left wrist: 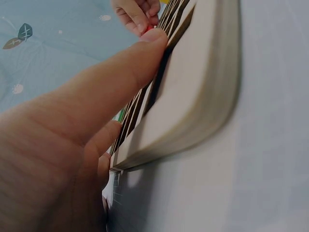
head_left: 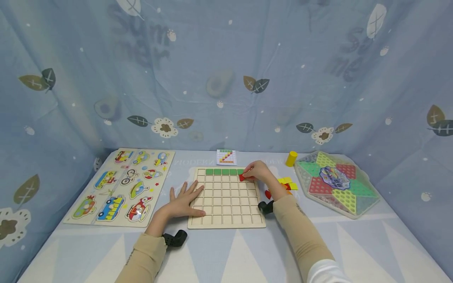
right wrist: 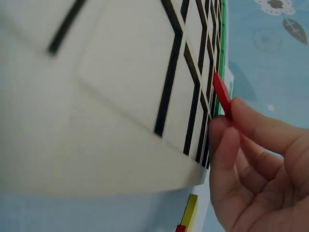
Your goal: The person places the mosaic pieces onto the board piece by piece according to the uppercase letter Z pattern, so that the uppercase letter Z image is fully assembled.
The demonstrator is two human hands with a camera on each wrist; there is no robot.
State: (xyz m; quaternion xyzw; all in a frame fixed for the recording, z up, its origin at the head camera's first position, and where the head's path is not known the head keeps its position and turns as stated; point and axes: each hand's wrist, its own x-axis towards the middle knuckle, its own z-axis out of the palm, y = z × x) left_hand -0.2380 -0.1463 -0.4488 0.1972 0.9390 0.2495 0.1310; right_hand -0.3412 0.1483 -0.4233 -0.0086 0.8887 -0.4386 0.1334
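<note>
Blue patterned curtain (head_left: 226, 51) hangs ahead, and your right hand (head_left: 260, 172) pinches a red tile (right wrist: 222, 94) at its fingertips, tilted over the grid board (head_left: 226, 200) below both hands! Your left hand (head_left: 181, 203) spreads wide over the board's edge. That tile looks light, stiff, perhaps slick: opposite edges seem the best hold, keeping its underside free.
</note>
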